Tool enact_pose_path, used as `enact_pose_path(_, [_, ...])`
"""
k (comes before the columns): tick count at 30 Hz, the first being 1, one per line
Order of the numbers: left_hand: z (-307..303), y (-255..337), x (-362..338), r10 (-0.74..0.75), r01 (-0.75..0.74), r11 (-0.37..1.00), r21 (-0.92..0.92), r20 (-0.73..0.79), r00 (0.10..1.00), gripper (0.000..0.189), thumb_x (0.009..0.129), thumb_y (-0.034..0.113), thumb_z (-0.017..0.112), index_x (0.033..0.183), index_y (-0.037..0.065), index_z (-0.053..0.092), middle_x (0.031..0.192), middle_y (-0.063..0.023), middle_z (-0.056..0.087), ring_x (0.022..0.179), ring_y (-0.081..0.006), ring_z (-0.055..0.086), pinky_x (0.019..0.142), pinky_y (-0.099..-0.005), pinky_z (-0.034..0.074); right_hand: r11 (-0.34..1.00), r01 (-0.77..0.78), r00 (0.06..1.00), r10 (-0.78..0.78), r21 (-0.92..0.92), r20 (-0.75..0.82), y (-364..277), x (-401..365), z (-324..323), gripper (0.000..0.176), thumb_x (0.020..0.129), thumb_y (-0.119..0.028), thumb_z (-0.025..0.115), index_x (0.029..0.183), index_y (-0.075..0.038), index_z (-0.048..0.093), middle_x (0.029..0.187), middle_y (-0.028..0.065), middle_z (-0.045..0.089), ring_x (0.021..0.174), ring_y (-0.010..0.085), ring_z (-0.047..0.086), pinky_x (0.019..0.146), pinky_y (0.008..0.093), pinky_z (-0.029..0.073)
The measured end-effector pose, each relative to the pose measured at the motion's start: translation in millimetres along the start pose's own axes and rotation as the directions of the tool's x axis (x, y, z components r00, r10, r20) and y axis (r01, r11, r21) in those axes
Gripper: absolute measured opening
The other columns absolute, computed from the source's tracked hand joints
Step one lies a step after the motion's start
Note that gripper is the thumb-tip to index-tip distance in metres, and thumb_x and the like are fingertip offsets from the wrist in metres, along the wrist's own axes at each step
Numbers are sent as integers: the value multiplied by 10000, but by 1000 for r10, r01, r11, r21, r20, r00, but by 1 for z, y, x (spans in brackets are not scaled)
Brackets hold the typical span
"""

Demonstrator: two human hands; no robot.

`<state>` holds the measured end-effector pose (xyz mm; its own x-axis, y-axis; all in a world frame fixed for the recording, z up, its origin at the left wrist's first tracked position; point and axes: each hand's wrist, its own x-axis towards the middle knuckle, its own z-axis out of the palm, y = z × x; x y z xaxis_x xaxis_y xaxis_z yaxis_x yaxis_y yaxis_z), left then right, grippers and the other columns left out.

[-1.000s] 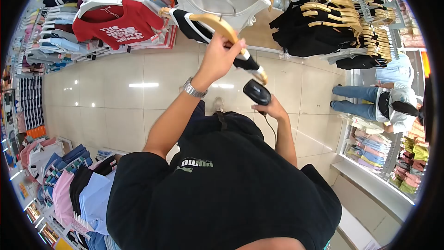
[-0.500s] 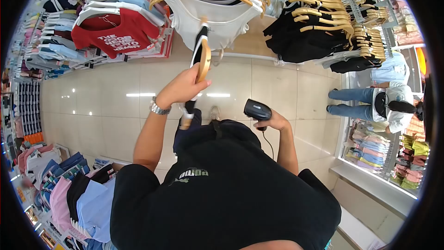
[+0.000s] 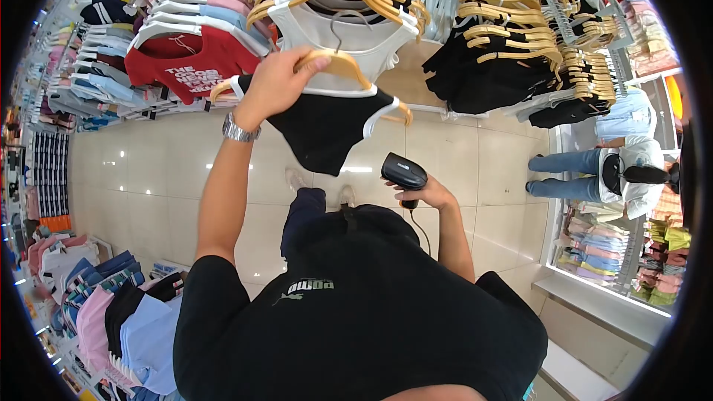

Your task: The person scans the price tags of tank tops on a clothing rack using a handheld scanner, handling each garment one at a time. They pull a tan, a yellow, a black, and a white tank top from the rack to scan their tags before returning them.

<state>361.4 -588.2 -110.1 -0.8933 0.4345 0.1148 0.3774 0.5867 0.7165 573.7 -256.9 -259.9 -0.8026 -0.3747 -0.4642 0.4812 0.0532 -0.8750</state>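
My left hand grips a wooden hanger near its neck, the metal hook pointing up. From that hanger hangs a black top with white trim, spread out and facing me. Just behind it, a white sleeveless top hangs among several wooden hangers on the rack. My right hand is closed around a black handheld scanner, whose cable runs down toward my body. The scanner is apart from the black top, lower and to its right.
A red printed shirt hangs at the upper left. Black garments hang at the upper right. Folded clothes lie at the lower left. A person in a white shirt stands at the right beside shelves.
The hanger and black top have turned from edge-on to face me. My left hand has moved up and left with them; the scanner has shifted slightly left and up.
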Motion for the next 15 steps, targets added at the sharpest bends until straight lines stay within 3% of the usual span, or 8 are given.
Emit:
enact_pose_path(1, [-1,-8,13,58,-57,998,27,-68,996,437,970,482,587,967,54,673,668,-151,578,600,-297,548,574,-389,417,1000,25,1000,-25,8,6,5,2,-1,558,747,-6,798,1271,-32,607,1151,92,707,1068,186,645,937,357,533])
enact_pose_path(5, [-17,-3,59,104,-134,976,-172,-172,980,508,999,470,560,791,10,612,614,-3,494,588,-112,459,557,-311,376,999,42,999,-41,27,-18,7,2,1,530,749,-29,818,1242,-31,625,1142,85,710,1062,180,641,947,353,523])
enact_pose_path(6, [-21,-13,76,95,-117,977,-177,-129,987,527,1005,485,547,736,33,582,617,13,483,593,-95,437,554,-291,359,999,34,999,-34,12,-26,6,2,2,525,748,-35,821,1237,-34,630,1141,82,711,1064,178,641,950,350,519])
enact_pose_path(9, [-21,-24,111,95,-131,949,-286,-134,986,556,1004,518,535,701,52,563,604,24,464,573,-90,408,547,-286,340,1000,13,999,-14,-20,-46,6,1,3,502,748,-63,834,1214,-45,647,1133,63,714,1067,169,636,957,336,501])
enact_pose_path(15, [-5,-38,133,76,-97,979,-177,-122,990,587,991,530,544,691,26,564,586,1,483,579,-118,447,570,-298,376,1000,-16,997,15,-20,-71,3,-1,4,510,757,-87,836,1226,-46,639,1132,58,711,1063,170,635,936,337,506])
